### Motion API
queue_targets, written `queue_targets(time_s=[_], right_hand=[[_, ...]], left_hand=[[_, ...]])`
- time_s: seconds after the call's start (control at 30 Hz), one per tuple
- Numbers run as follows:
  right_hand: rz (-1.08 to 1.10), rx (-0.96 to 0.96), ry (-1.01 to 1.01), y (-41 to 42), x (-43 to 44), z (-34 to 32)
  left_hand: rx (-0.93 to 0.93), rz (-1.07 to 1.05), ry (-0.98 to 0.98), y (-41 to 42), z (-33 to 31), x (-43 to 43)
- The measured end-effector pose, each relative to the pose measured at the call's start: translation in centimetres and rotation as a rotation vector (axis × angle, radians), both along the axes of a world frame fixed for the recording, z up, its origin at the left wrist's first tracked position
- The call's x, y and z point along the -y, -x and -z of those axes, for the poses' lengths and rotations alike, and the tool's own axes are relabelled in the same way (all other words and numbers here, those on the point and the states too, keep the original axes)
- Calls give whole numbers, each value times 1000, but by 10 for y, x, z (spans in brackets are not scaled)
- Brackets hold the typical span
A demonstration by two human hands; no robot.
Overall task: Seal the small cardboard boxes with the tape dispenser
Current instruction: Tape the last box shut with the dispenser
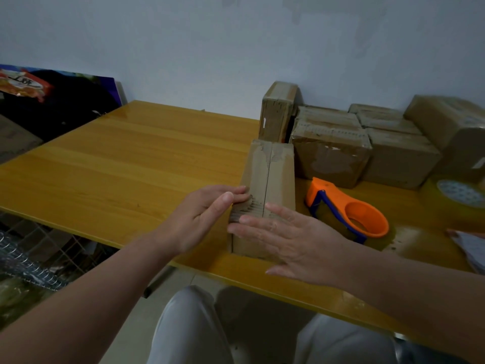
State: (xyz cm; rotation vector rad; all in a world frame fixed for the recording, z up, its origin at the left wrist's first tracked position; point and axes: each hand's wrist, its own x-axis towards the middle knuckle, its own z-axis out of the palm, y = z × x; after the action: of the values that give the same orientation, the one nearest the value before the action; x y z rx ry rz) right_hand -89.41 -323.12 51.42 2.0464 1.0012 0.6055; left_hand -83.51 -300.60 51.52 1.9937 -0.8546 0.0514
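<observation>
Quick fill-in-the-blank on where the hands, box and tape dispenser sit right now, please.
The orange-and-blue plastic tape dispenser lies on the yellow wooden ____.
It is on the ____ side of the small brown cardboard box.
The left hand and right hand both rest on the ____.
Missing words: table; right; box.

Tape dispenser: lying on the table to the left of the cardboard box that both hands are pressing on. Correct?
Not quite. The head view shows the tape dispenser lying on the table to the right of the cardboard box, not the left. The left hand and right hand do both press on that box.
</observation>
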Motion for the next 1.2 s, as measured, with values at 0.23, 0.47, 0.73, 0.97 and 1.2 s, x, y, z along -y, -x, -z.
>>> queue_targets(time_s=[0.23, 0.47, 0.73, 0.97, 1.2], right_hand=[[-22, -141, -29, 15, 31, -9], [-249, -105, -221, 31, 65, -25], [483, -162, -582, 28, 75, -29], [851, -433, -986, 21, 72, -25], [862, -511, -1701, -10, 85, -47]], left_hand=[[76, -43, -84, -4, -2, 8], [138, -256, -347, -1, -23, 40], [32, -460, -839, -6, -50, 105], [-316, -226, -971, -26, -77, 81], [-202, -138, -1235, -39, -91, 63]])
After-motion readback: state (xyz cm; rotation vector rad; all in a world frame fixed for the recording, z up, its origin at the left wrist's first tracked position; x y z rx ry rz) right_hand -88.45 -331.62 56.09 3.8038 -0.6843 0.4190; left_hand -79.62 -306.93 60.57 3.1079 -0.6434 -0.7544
